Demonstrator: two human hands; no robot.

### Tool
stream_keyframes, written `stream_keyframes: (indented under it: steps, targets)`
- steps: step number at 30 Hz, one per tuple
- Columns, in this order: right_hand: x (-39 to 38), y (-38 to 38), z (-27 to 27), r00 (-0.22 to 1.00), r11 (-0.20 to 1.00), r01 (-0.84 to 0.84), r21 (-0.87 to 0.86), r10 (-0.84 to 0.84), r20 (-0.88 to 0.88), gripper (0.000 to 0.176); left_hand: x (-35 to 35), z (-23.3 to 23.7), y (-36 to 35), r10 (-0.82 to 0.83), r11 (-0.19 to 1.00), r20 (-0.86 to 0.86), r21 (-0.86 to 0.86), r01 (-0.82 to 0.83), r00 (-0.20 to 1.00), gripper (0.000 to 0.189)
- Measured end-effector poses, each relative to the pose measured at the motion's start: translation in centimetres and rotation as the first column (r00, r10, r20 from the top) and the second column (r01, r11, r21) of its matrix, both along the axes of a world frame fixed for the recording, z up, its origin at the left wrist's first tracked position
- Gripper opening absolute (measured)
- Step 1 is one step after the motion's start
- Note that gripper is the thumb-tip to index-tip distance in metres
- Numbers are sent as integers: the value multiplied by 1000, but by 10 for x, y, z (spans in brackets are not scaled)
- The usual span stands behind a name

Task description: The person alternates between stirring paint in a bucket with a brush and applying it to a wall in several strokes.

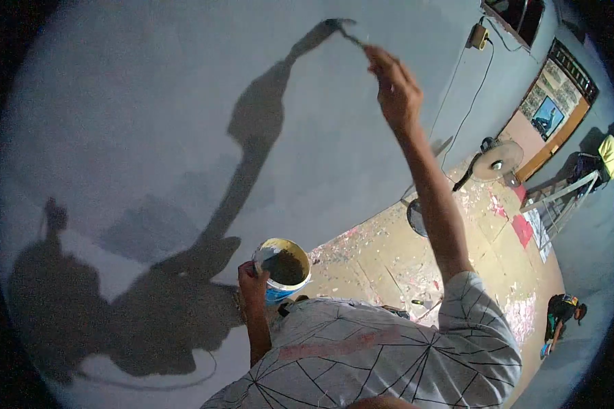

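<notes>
Two bare hands are busy: low down, the left hand (254, 278) has its fingers wrapped tightly over the rim of a paint bucket (280, 293) held near the wall (150, 102). Higher up, the right hand (398, 92) curls firmly round a thin-handled brush (352, 38), its blurred tip at the wall. Beyond, a fan (501, 162) stands near a ladder (567, 194), where another person (609, 157) wears yellow.

A slim tool (354, 39), perhaps a brush, is raised above an open blue-and-white bucket (278, 294).
</notes>
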State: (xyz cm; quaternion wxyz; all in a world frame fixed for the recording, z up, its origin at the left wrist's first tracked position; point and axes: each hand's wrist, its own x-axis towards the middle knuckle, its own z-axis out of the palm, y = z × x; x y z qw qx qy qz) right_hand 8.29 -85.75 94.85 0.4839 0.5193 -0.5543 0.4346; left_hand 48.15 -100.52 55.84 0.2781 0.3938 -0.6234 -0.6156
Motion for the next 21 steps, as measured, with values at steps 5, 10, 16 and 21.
stream_keyframes:
  steps: [5,10,16,21]
  targets:
    - [29,14,-142,974,963,-62,263,0,227,29,15,13,6,112,992,32,54,-113,993,50]
    - [55,36,-206,774,941,-230,247,23,633,27,30,-85,-36,164,961,228,-257,-103,960,54]
    - [108,61,-244,451,984,-171,-51,124,884,20,3,-34,-30,141,989,109,-54,-135,984,58]
    - [151,62,-294,-164,888,-46,-457,444,881,30,-18,-26,-33,50,987,98,147,-64,994,56]
